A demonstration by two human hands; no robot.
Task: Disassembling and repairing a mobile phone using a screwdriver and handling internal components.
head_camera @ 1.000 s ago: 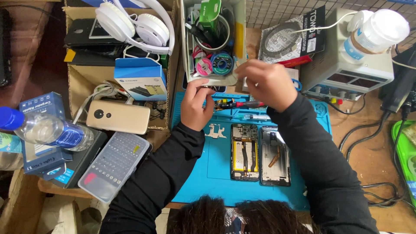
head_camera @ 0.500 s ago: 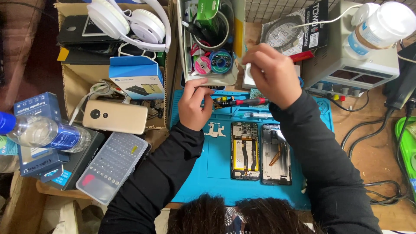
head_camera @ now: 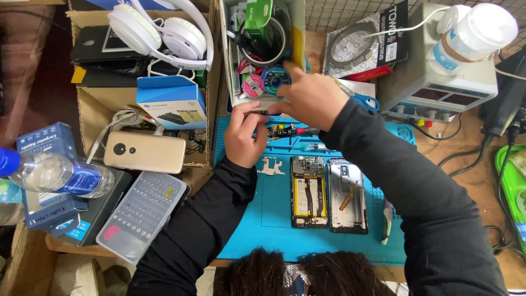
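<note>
My left hand [head_camera: 244, 136] is at the near edge of a white bin [head_camera: 228, 60], thumb and fingers pinched on a small grey part [head_camera: 257, 112]. My right hand [head_camera: 311, 100] lies over the bin's front rim. Its index finger points in beside two small spools [head_camera: 266, 82]. Whether it holds anything is hidden. Below the hands, on a blue work mat [head_camera: 274, 225], lie an opened phone body [head_camera: 308, 192] with a yellow-edged battery, its grey back half [head_camera: 348, 196], a small metal shield [head_camera: 270, 165] and red-and-yellow hand tools [head_camera: 285, 131].
On the left, a cardboard box holds white headphones [head_camera: 159, 33] and a blue carton [head_camera: 170, 101]. Nearby are a gold phone [head_camera: 145, 152], a clear bit case [head_camera: 142, 214] and a water bottle [head_camera: 55, 174]. On the right, a bench power supply [head_camera: 438, 87] carries a white bottle [head_camera: 471, 33], with cables around it.
Both hands have moved up from the tools toward the bin's front rim. The right hand's finger now reaches into the bin.
</note>
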